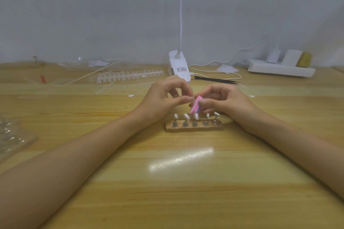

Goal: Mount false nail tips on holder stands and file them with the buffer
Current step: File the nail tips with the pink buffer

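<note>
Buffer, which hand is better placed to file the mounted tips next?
Right. The right hand grips the pink buffer, its lower end by the middle holder stands; the left hand just pinches near its top.

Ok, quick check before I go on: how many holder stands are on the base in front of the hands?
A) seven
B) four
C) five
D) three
C: five metal holder stands sit in a single row on the base, just below the pink buffer that the right hand holds.
</note>
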